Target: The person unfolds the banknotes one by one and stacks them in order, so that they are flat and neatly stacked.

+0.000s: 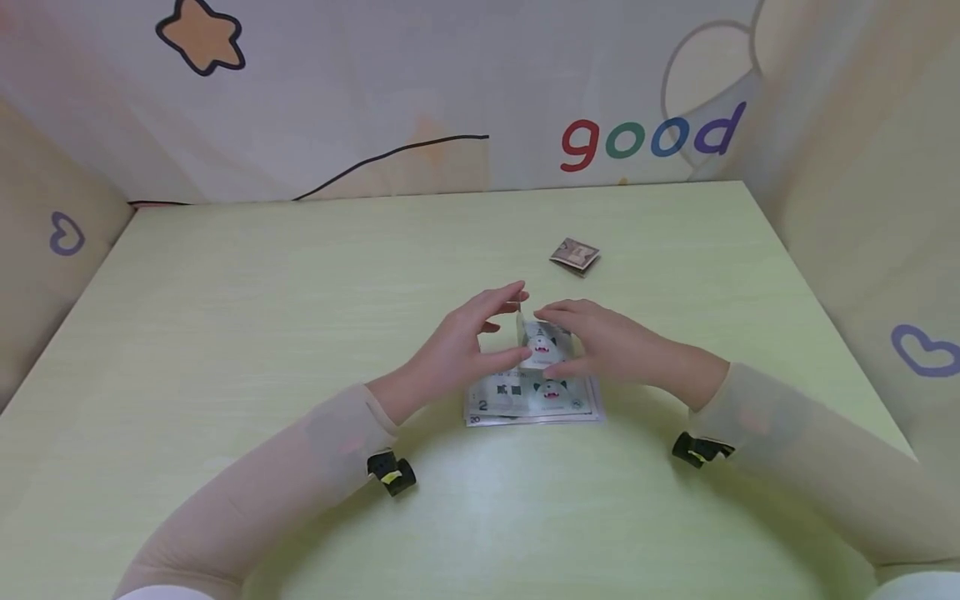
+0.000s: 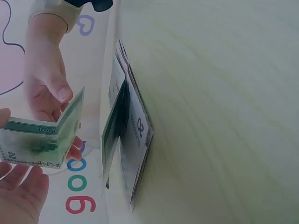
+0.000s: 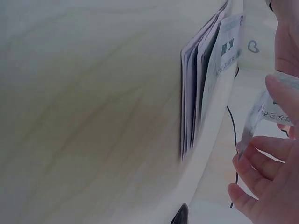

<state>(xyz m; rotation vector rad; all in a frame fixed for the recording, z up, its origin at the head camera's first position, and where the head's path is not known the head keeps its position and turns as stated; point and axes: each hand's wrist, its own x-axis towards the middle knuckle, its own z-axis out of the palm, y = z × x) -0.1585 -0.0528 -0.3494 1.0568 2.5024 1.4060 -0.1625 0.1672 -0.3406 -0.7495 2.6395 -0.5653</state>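
A green paper play banknote (image 2: 32,144), marked 2, is bent upward along a crease between the two hands. My left hand (image 1: 476,337) pinches one end with its thumb in front and fingers behind. At the other end my right hand (image 1: 607,337) grips the note between thumb and fingers. Right below, a pile of flat play banknotes (image 1: 528,396) lies on the table, a green 2 on top and the edge of a 20 showing under it. In the left wrist view one green note (image 2: 113,133) in the pile lifts away from the others.
Behind the hands a small folded brown banknote (image 1: 575,255) lies on the pale green table (image 1: 262,283). A printed curtain (image 1: 360,92) borders the back and both sides. Small black cameras (image 1: 392,473) are strapped at both wrists.
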